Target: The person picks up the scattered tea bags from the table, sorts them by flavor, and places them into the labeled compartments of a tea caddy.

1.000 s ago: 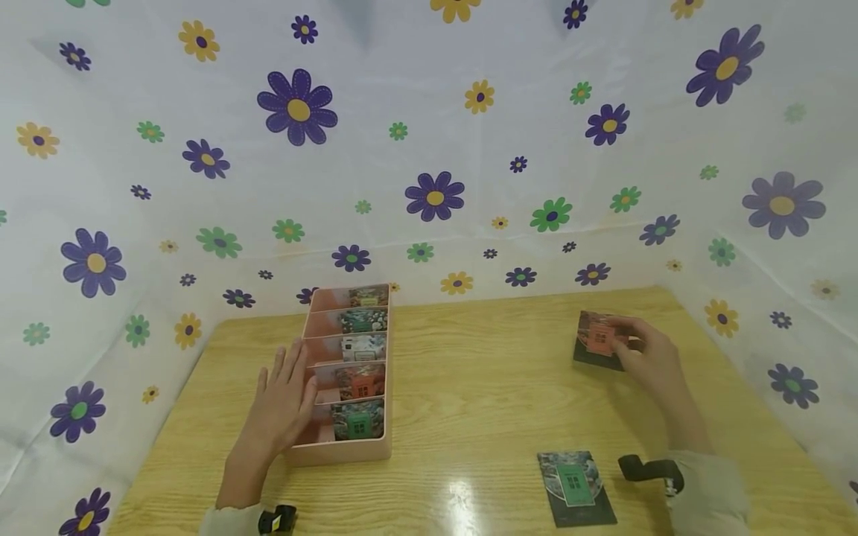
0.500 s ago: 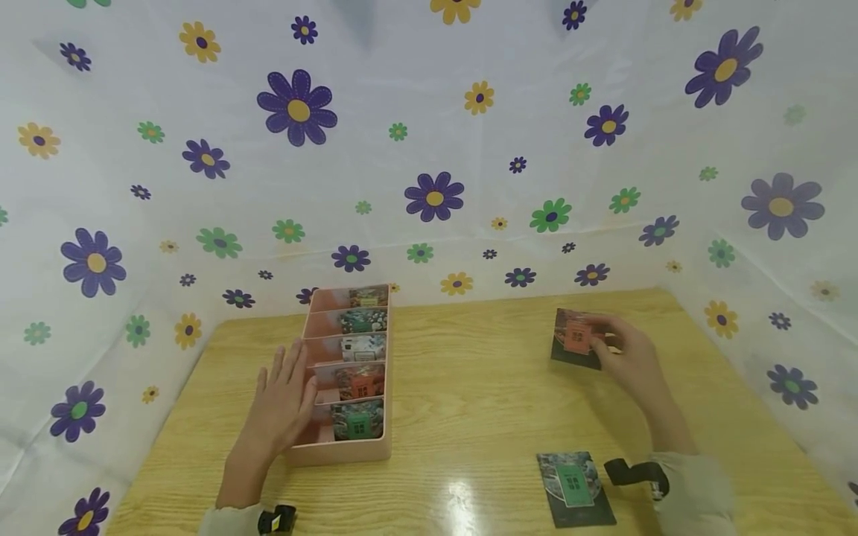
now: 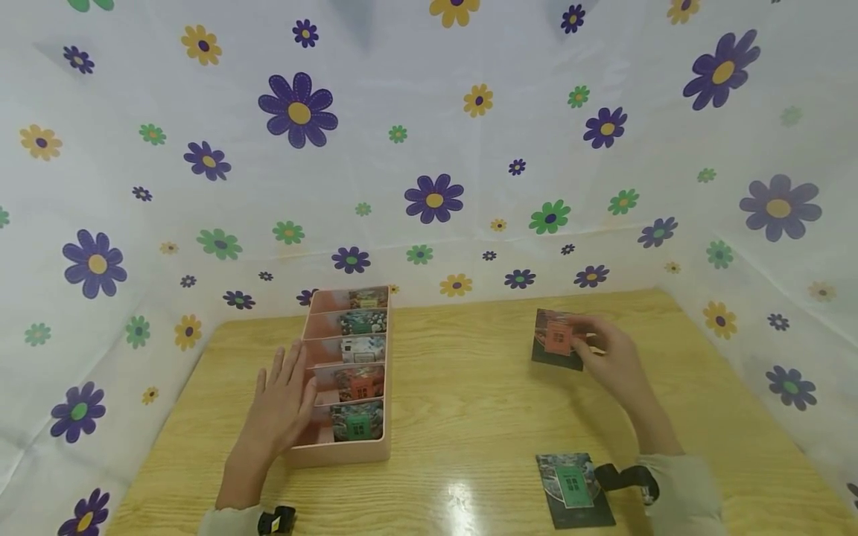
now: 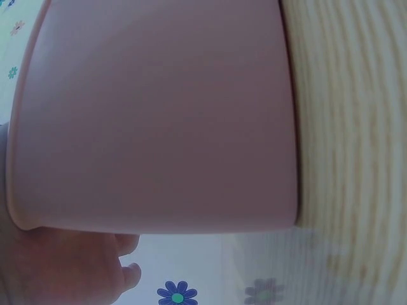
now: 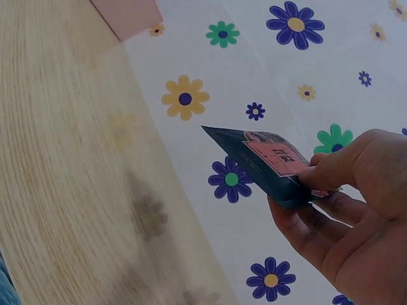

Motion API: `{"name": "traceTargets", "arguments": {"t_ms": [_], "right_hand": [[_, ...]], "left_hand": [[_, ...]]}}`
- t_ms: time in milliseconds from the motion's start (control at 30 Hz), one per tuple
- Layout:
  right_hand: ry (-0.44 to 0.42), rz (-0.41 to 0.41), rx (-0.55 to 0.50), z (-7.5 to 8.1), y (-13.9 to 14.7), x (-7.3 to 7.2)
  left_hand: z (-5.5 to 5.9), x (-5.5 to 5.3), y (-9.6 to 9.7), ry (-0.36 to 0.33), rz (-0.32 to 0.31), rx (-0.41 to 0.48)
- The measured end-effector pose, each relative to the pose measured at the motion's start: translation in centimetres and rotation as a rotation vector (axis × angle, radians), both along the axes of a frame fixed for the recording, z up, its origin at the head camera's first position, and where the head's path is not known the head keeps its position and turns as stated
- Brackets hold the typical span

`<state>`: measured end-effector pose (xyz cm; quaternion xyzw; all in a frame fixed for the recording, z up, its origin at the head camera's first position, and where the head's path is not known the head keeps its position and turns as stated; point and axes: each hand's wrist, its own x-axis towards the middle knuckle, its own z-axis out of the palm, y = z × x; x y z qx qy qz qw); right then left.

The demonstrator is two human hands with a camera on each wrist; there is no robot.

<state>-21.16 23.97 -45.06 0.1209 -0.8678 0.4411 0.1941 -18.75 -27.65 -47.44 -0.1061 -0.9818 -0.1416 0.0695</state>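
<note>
My right hand pinches a dark sachet with a red label by its right edge, thumb on the label side. In the right wrist view the same sachet is held above the table. My left hand rests with straight fingers against the left side of a pink divided box. Several sachets stand in the box's compartments, among them a red-labelled one and, nearest me, a green-labelled one. The box wall fills much of the left wrist view.
A green-labelled sachet lies flat on the wooden table, close to my right sleeve. Behind and to both sides hangs a white flowered cloth. The box stands on the left part of the table.
My right hand has moved left with the red-labelled sachet, towards the box. The left hand, the box and the sachet lying on the table have stayed in place.
</note>
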Motion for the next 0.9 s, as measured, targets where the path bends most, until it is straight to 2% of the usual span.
{"name": "traceTargets", "arguments": {"t_ms": [300, 600, 733, 900], "right_hand": [[-0.046, 0.037, -0.062, -0.1, -1.8, 0.1], [-0.008, 0.091, -0.11, 0.0, -2.9, -0.2], [-0.012, 0.081, -0.114, 0.5, -3.4, -0.4], [-0.053, 0.123, -0.153, 0.9, -4.4, -0.5]], "left_hand": [[0.3, 0.0, -0.3, 0.001, -0.004, 0.005], [-0.1, -0.1, -0.1, 0.038, -0.002, 0.037], [-0.1, -0.2, 0.0, 0.008, -0.002, 0.032], [-0.1, -0.1, -0.1, -0.012, 0.012, 0.016]]}}
